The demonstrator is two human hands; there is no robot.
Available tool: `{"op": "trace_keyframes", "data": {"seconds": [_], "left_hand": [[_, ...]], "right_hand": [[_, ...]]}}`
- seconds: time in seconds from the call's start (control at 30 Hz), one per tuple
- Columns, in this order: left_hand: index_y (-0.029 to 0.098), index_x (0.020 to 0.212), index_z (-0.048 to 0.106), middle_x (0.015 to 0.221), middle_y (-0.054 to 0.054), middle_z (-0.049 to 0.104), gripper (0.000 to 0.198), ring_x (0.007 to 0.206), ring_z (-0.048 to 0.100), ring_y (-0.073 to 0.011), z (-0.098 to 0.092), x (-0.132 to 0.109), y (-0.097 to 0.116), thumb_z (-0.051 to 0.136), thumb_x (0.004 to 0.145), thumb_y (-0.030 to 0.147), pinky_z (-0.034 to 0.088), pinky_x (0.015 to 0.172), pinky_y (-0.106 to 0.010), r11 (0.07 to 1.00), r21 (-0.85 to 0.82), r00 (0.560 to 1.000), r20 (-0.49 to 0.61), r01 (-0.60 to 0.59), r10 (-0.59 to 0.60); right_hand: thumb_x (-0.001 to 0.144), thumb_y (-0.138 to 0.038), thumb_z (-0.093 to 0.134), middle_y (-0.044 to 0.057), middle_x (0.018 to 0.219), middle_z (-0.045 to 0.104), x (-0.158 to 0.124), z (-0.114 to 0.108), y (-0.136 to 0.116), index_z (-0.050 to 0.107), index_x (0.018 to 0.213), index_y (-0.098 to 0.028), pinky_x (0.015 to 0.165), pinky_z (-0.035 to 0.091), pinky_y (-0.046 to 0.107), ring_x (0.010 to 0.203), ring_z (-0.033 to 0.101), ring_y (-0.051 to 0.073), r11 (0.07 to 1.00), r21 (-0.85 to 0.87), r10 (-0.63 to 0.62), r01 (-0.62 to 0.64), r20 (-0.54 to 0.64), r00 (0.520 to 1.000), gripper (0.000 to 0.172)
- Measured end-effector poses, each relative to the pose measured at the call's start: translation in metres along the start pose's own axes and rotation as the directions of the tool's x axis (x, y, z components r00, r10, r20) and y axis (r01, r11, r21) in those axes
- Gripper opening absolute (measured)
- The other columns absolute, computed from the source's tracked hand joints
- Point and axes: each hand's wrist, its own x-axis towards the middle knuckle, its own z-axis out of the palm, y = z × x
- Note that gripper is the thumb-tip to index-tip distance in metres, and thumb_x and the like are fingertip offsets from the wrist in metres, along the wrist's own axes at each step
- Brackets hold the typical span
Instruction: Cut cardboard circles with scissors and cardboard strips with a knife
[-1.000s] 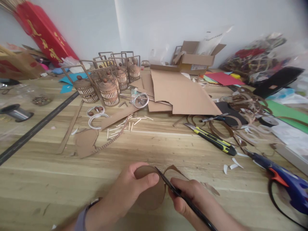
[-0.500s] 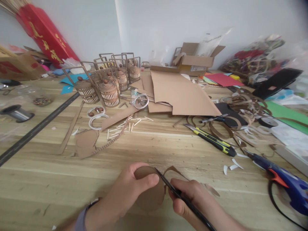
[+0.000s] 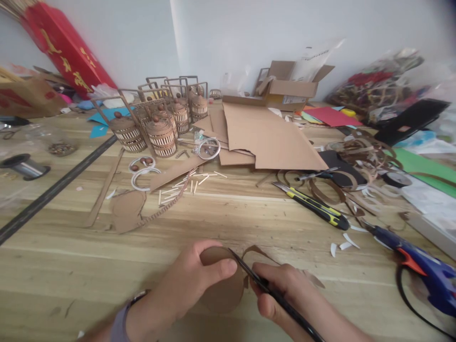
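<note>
My left hand [image 3: 199, 273] grips a round cardboard disc [image 3: 223, 294] over the table, its thumb on the face and the fingers behind. In my right hand [image 3: 285, 289] is a long, slim black tool [image 3: 270, 289] with a dark pointed tip; its exact kind I cannot make out. That tip touches the disc's upper right edge, close to my left thumb. A curled brown cardboard strip [image 3: 254, 251] stands out just right of the disc, partly hidden behind my right hand.
A yellow-black utility knife [image 3: 313, 206] and a blue glue gun [image 3: 409, 261] lie to the right. Small lidded baskets with handles [image 3: 162, 135] stand at the back left. Cardboard sheets [image 3: 274, 137], short sticks [image 3: 174, 192] and a wire spool [image 3: 24, 166] lie around the table.
Both hands, the disc and the black tool keep almost the same position. The whole view has shifted very slightly.
</note>
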Motion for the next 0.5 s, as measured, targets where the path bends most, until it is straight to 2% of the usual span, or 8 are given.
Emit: {"op": "trace_keyframes", "data": {"seconds": [0.2, 0.4, 0.5], "left_hand": [[0.021, 0.110, 0.072, 0.118, -0.008, 0.076, 0.062, 0.122, 0.059, -0.0376, -0.0010, -0.0017, 0.0026, 0.079, 0.061, 0.059, 0.043, 0.104, -0.045, 0.998, 0.068, 0.999, -0.036, 0.008, -0.006], [0.022, 0.108, 0.073, 0.114, -0.008, 0.077, 0.057, 0.120, 0.061, -0.0371, -0.0019, -0.0025, 0.0033, 0.080, 0.063, 0.056, 0.043, 0.103, -0.045, 0.998, 0.054, 0.999, -0.034, -0.012, 0.014], [0.021, 0.107, 0.074, 0.111, -0.008, 0.078, 0.057, 0.116, 0.064, -0.0367, -0.0014, -0.0023, 0.0036, 0.081, 0.063, 0.056, 0.045, 0.100, -0.045, 0.999, 0.030, 0.999, -0.030, -0.018, 0.019]], "right_hand": [[0.078, -0.095, 0.032, -0.007, 0.060, 0.029, -0.0008, -0.0005, -0.0020, 0.039, 0.067, -0.021, 0.045, 0.018, 0.023, 0.054, 0.024, 0.009, 1.000, -0.011, 0.026, -0.026, 0.017, 1.000, 0.076], [0.080, -0.094, 0.034, -0.007, 0.059, 0.029, 0.0006, -0.0014, -0.0030, 0.039, 0.067, -0.021, 0.045, 0.018, 0.023, 0.052, 0.025, 0.009, 1.000, -0.003, 0.011, -0.011, 0.023, 1.000, 0.075], [0.078, -0.095, 0.035, -0.006, 0.060, 0.034, -0.0001, -0.0018, -0.0006, 0.043, 0.069, -0.021, 0.046, 0.021, 0.022, 0.053, 0.029, 0.009, 1.000, 0.006, -0.009, 0.009, 0.031, 0.999, 0.076]]}}
